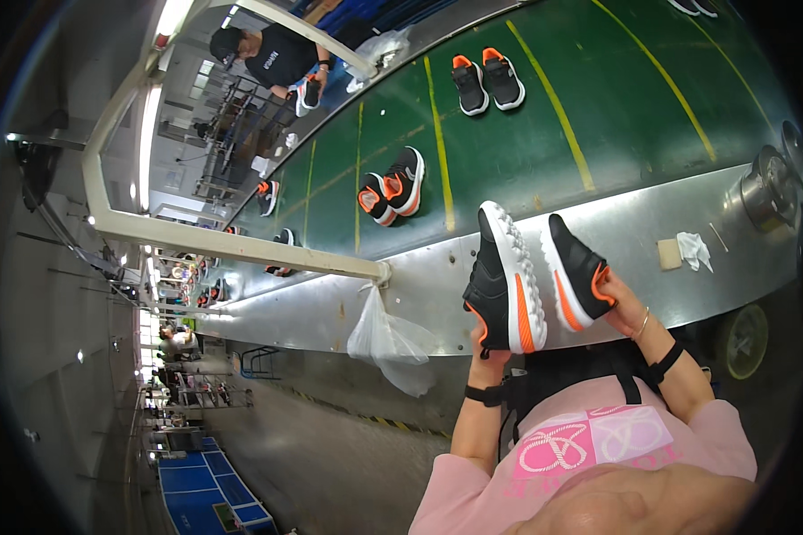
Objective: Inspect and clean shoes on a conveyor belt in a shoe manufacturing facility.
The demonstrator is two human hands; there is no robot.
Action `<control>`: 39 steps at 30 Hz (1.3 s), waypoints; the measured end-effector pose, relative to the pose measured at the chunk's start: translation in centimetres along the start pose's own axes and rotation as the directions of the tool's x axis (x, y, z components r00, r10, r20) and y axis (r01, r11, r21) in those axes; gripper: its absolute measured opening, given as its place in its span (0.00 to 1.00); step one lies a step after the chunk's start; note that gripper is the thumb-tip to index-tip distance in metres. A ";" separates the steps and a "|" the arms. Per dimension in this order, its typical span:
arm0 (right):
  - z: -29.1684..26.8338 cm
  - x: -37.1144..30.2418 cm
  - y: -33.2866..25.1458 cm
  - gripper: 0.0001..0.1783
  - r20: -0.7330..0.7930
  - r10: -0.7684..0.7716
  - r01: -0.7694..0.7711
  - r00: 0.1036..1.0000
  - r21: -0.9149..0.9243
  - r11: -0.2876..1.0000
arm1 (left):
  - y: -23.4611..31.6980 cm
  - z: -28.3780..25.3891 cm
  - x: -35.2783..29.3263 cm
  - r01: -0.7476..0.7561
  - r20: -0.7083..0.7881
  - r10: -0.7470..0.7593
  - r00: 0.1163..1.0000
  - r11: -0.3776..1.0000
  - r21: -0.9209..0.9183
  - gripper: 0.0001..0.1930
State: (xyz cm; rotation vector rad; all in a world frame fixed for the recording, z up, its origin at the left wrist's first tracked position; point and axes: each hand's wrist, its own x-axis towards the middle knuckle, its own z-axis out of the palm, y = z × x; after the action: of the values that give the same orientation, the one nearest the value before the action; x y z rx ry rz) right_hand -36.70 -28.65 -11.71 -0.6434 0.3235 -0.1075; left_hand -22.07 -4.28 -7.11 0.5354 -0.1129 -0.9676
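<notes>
I hold two black sneakers with orange linings and white soles over the metal ledge's front edge. My left hand (pixel 489 350) is closed on the heel end of the left sneaker (pixel 485 281); this shoe is tilted so its chunky white-and-orange sole faces right. The right sneaker (pixel 573 254) sits in my right hand (pixel 625 310), whose fingers grip it at the orange-lined opening. Both toes point away from me, and a small gap separates the shoes. Parts of my left fingers are hidden behind the heel.
Beyond the metal ledge (pixel 660 209), a green conveyor belt (pixel 625 116) with yellow lines carries several sneakers (pixel 506 80). A clear plastic bag (pixel 384 343) hangs from a white frame post (pixel 259 254). Metal bowls (pixel 767 192) stand right. Across the belt, a person (pixel 281 62) holds a shoe.
</notes>
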 end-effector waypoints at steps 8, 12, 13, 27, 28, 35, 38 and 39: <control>2.9 -1.1 -2.8 0.41 0.128 -0.007 0.008 0.992 -0.006 1.000 | 0.1 4.4 -0.5 0.359 -0.137 -0.360 0.923 0.933 -0.039 0.54; 4.5 -3.6 -7.4 0.50 0.105 -0.276 0.252 0.955 0.196 0.948 | -2.2 4.6 1.4 0.470 -0.125 -0.457 0.881 0.874 0.123 0.51; 4.0 -4.4 -8.3 0.50 0.081 -0.260 0.240 0.962 0.193 0.951 | -2.2 6.2 1.4 0.494 -0.153 -0.476 0.866 0.861 0.118 0.52; -0.7 -10.2 -5.7 0.35 0.002 -0.582 0.466 0.813 -0.600 0.650 | -4.8 10.3 6.1 0.287 -0.314 -0.185 0.931 0.903 0.318 0.24; -0.4 -10.3 -5.6 0.35 -0.008 -0.582 0.461 0.813 -0.601 0.653 | -5.1 10.7 6.1 0.269 -0.324 -0.153 0.933 0.897 0.351 0.25; 0.6 -10.5 -4.5 0.34 0.033 -0.626 0.431 0.779 -0.753 0.497 | -6.6 11.1 6.8 0.194 -0.318 -0.036 0.947 0.855 0.481 0.25; 0.8 -10.8 -4.3 0.32 0.019 -0.634 0.404 0.773 -0.785 0.469 | -7.7 9.7 7.0 0.208 -0.338 -0.011 0.941 0.808 0.551 0.26; 0.9 -10.8 -4.7 0.32 0.004 -0.639 0.395 0.769 -0.789 0.470 | -7.9 9.0 7.2 0.220 -0.337 -0.028 0.941 0.806 0.549 0.26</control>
State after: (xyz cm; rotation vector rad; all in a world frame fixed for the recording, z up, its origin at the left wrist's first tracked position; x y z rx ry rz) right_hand -46.63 -29.72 -5.31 -1.5943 0.4529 -0.7154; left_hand -26.82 -17.09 -4.20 1.2773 -0.0865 -0.9594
